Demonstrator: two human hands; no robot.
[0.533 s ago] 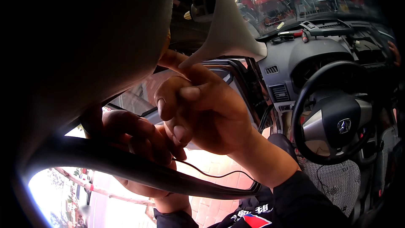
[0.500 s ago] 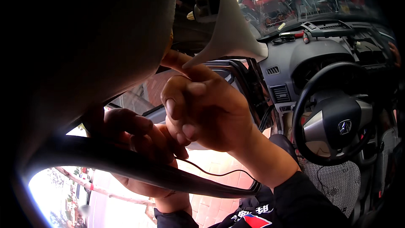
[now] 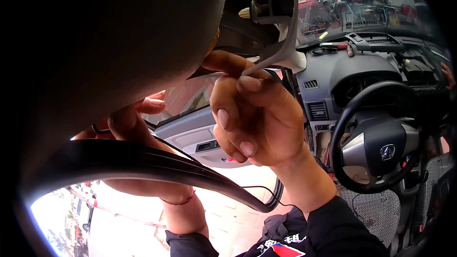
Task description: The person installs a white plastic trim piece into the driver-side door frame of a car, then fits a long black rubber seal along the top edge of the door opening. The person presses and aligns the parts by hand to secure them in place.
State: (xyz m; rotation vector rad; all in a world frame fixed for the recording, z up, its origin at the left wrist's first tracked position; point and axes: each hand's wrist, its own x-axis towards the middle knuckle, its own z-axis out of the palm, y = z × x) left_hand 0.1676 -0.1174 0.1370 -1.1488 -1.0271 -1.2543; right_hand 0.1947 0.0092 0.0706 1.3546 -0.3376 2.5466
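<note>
My right hand (image 3: 264, 123) is raised at the dark fabric headliner (image 3: 143, 43), its index finger reaching under the edge and its other fingers curled. Its thumb touches the lower tip of the pale pillar trim (image 3: 281, 50); what lies in the grip is unclear. My left hand (image 3: 128, 123) is lower left, partly behind the black rubber door seal (image 3: 157, 162), fingers bent just beneath the headliner; what they hold is hidden. A thin black cable (image 3: 254, 186) hangs from the seal beside my hands.
A steering wheel (image 3: 350, 119) and dashboard (image 3: 342, 62) with red-and-black tools (image 3: 347, 48) on top are at right. Another person's fingers (image 3: 446, 74) show at the right edge. An open car door (image 3: 188, 138) stands beyond my hands; motorbikes (image 3: 342, 4) show through the windshield.
My right hand and the pale trim's tip have moved rightward, exposing the trim's inner side. My left hand has shifted left and its fingertips higher. The view has shifted slightly.
</note>
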